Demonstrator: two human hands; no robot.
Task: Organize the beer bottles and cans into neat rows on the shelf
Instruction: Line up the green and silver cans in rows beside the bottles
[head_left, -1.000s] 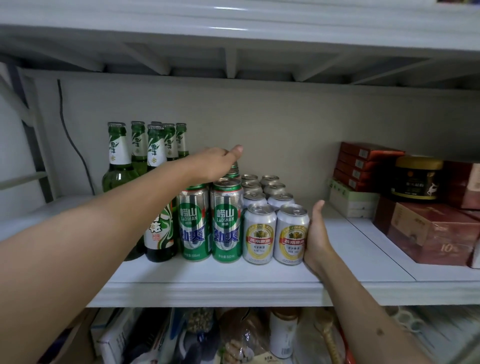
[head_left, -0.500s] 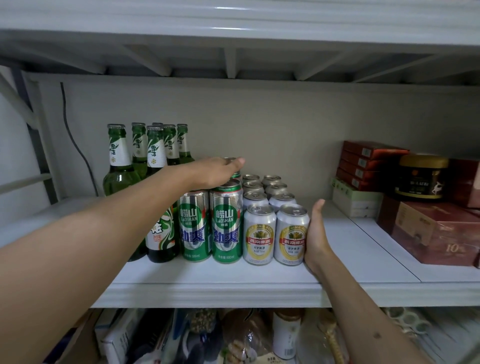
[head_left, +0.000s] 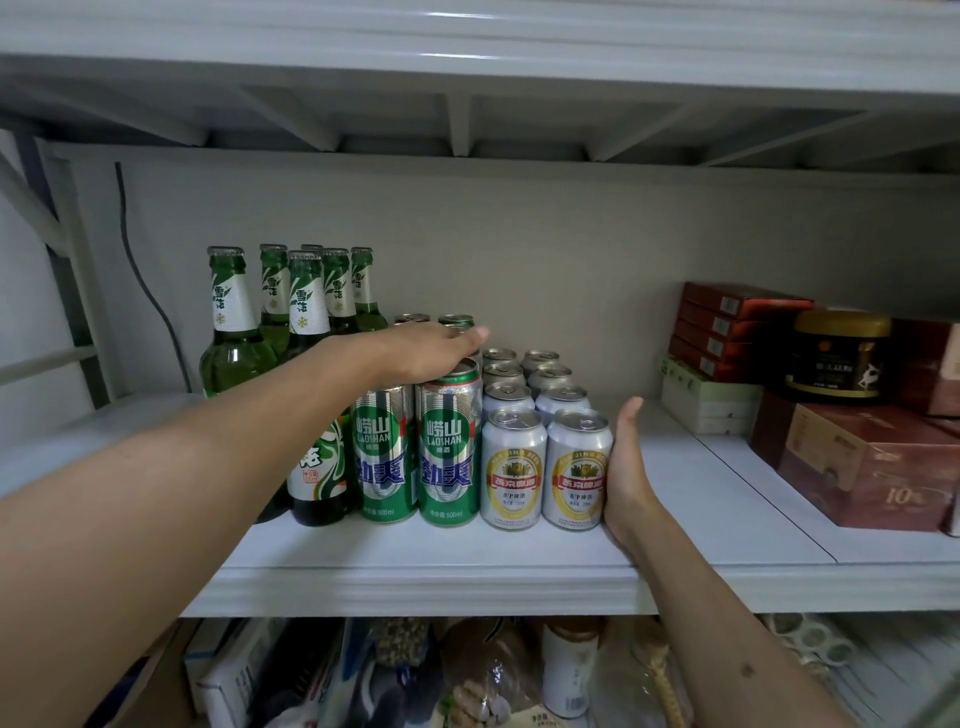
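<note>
Left hand (head_left: 431, 351) lies flat on the green cans (head_left: 449, 447); right hand (head_left: 626, 467), fingers straight, presses the silver cans (head_left: 576, 467).

We have one view only, a wide-angle camera worn on the head, so no second view shares any of the scene. It faces straight into the white painted shelf (head_left: 467, 551) and tilts slightly down, close enough that both bare forearms enter from the bottom corners. The underside of the white board above fills the top of our frame, the grey back wall (head_left: 545, 244) sits square ahead, and a strip of the lower shelf shows beneath. Straight lines bow towards the edges.
</note>
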